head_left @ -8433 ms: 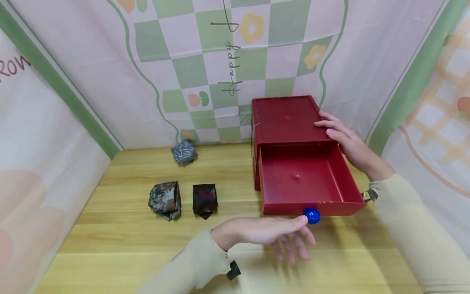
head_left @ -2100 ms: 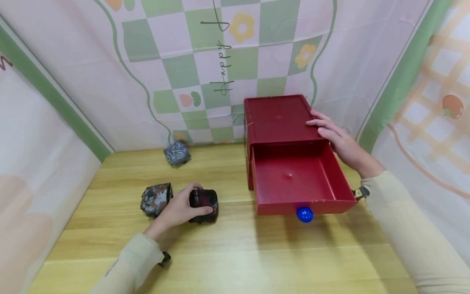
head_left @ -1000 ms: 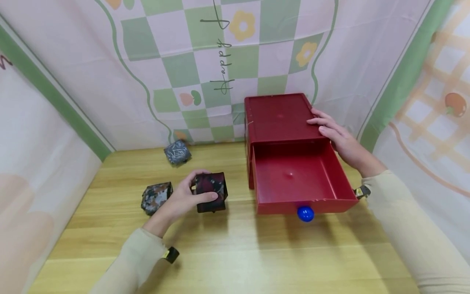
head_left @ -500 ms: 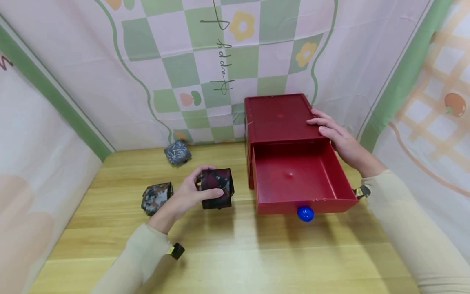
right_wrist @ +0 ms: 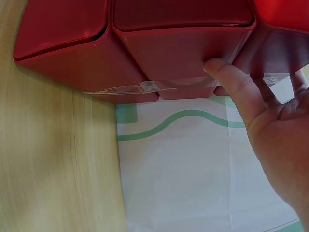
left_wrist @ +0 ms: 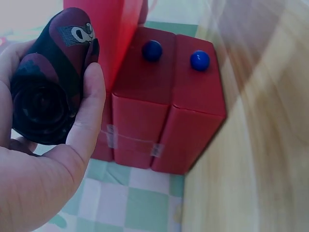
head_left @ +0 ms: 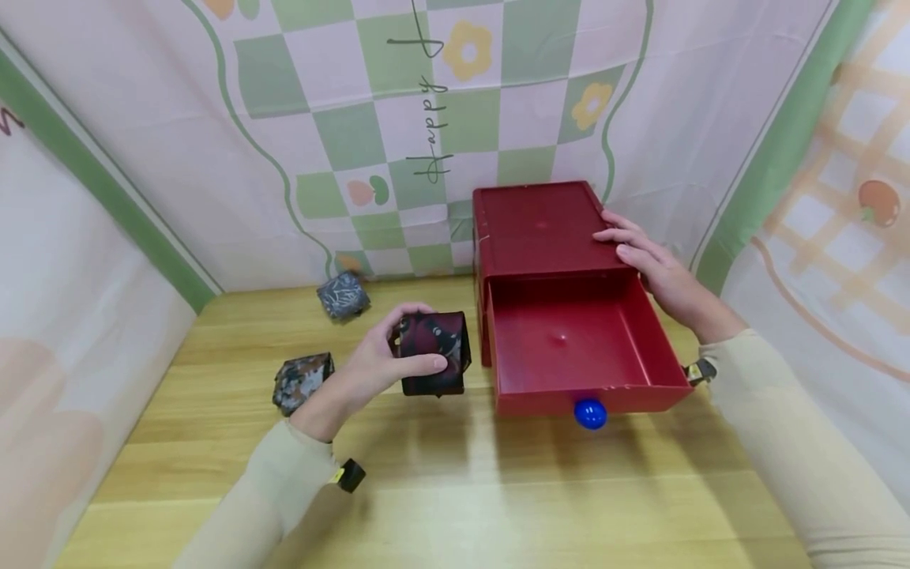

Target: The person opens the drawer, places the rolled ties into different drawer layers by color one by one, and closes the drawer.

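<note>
In the head view my left hand (head_left: pixel 377 363) grips a rolled-up cloth (head_left: pixel 434 352), dark with maroon patches, thumb across the near side and fingers behind. It is held above the table, just left of a pulled-out red drawer (head_left: pixel 569 344). The left wrist view shows the coiled end of the rolled-up cloth (left_wrist: pixel 43 108) and pale lettering on it. My right hand (head_left: pixel 661 273) rests on the right edge of the red drawer cabinet (head_left: pixel 543 225), fingers extended. In the right wrist view the right thumb (right_wrist: pixel 231 79) touches the cabinet's side.
A grey-brown camouflage cloth bundle (head_left: pixel 302 383) lies on the left of the wooden table (head_left: pixel 441 506). Farther back is a grey-blue patterned bundle (head_left: pixel 344 296). The drawer's blue knob (head_left: pixel 590 414) juts forward. Below it are more drawers with blue knobs (left_wrist: pixel 199 60). Patterned curtains enclose the table.
My left hand went from near the blue knob to the dark rolled-up cloth, took hold of it, lifted it and carried it right towards the drawer. The right hand has stayed on the cabinet.
</note>
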The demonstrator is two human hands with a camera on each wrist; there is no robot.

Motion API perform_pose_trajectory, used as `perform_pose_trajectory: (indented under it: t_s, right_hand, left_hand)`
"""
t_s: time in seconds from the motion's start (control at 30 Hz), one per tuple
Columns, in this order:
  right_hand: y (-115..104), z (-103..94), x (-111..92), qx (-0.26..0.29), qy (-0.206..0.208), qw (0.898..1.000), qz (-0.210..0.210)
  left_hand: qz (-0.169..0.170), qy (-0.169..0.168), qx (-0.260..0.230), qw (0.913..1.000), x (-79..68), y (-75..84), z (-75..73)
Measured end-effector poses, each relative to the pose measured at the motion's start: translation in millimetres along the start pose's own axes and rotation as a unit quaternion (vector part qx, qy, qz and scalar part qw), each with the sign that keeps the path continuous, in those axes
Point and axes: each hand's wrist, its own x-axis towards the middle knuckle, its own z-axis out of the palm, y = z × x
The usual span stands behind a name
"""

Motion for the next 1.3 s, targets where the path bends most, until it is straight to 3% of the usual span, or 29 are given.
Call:
perform_pose_trajectory:
  t_s: [0.67,1.3]
  right_hand:
    - [-0.5,0.0,0.2,0.008,0.001,1.0,-0.002]
    - [1.1,0.4,1.7,0.009,0.004,1.0,-0.007]
  left_hand:
    - [0.035,-0.039,-0.012,0.9986,8.3,33.9,15.1]
    - [0.053,-0.059,-0.018,0.9967,13.9,47.0,20.4]
